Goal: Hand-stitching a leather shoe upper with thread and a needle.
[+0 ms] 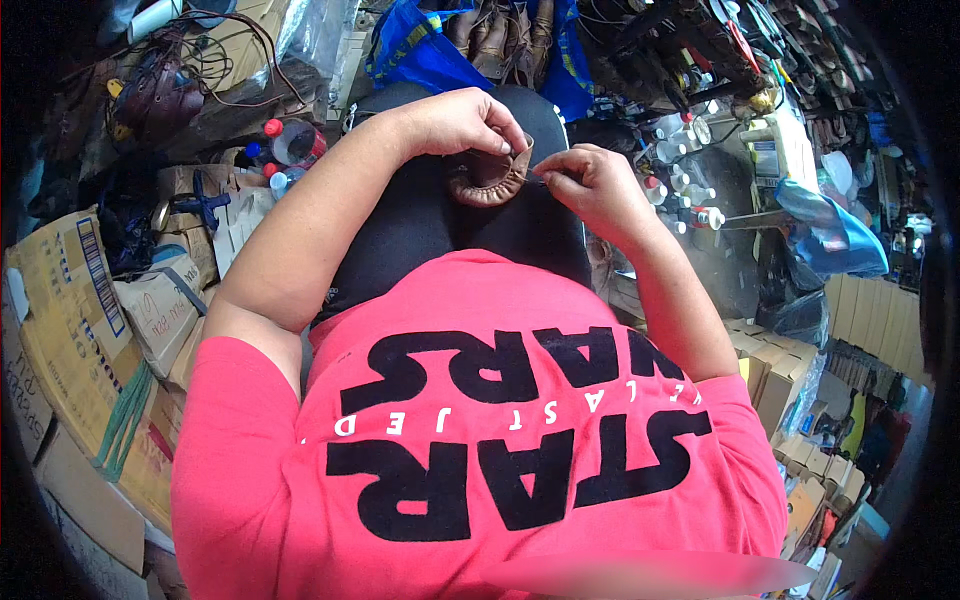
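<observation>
A small brown leather piece with a rounded, gathered edge (483, 193), like the toe of a moccasin upper, is above my dark-trousered lap. My left hand (478, 122) is closed on its far right edge, with thumb and fingers pinched together. Just right of the leather, my right hand (603, 188) is closed in a pinch. A thin dark line, perhaps a needle or thread, runs from its fingertips to the gathered rim; it is too fine to make out. The inside of the leather piece is in shadow.
Beyond my knees stands a blue bag (425, 50) holding several brown leather pieces (492, 45). Bottles (298, 143) stand at the left, and several small bottles (684, 185) at the right. Cardboard boxes (75, 330) crowd the left side; a blue plastic bag (825, 230) hangs at the right.
</observation>
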A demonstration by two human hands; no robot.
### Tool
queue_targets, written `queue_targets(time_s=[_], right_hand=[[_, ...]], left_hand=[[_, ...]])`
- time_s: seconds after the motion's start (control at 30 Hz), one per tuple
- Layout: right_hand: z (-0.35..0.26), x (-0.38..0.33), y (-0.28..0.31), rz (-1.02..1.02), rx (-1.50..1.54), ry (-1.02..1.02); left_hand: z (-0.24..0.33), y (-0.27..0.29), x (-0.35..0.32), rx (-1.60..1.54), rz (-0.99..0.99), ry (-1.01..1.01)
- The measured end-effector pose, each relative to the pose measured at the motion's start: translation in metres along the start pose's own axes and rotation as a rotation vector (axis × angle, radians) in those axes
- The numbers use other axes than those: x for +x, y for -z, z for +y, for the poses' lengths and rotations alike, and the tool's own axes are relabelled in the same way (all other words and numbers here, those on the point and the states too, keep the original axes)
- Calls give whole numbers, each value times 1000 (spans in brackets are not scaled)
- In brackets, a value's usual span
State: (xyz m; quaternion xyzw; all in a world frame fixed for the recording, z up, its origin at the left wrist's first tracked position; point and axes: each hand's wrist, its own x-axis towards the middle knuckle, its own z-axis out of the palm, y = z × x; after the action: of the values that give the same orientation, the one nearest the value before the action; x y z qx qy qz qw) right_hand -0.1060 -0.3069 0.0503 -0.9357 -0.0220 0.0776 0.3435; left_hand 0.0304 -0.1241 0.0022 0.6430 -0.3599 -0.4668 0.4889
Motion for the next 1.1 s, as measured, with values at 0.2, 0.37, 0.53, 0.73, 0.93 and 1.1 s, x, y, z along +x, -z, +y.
queue_targets(time_s=[0.2, 0.37, 0.53, 0.73, 0.93, 1.1], right_hand=[[-7, -3, -10, 70, -90, 26], [0, -10, -27, 207, -148, 111], [-18, -1, -5, 88, -369, 133], [-11, -6, -15, 141, -411, 232], [-3, -11, -31, 249, -470, 270], [-4, 1, -17, 155, -446, 246]], left_hand=[[0, 1, 1, 6, -1, 10], [1, 0, 4, -35, -7, 24], [-2, 1, 3, 23, 0, -10], [0, -1, 3, 61, 11, -15], [-1, -2, 2, 17, 3, -38], [1, -1, 3, 64, -11, -52]])
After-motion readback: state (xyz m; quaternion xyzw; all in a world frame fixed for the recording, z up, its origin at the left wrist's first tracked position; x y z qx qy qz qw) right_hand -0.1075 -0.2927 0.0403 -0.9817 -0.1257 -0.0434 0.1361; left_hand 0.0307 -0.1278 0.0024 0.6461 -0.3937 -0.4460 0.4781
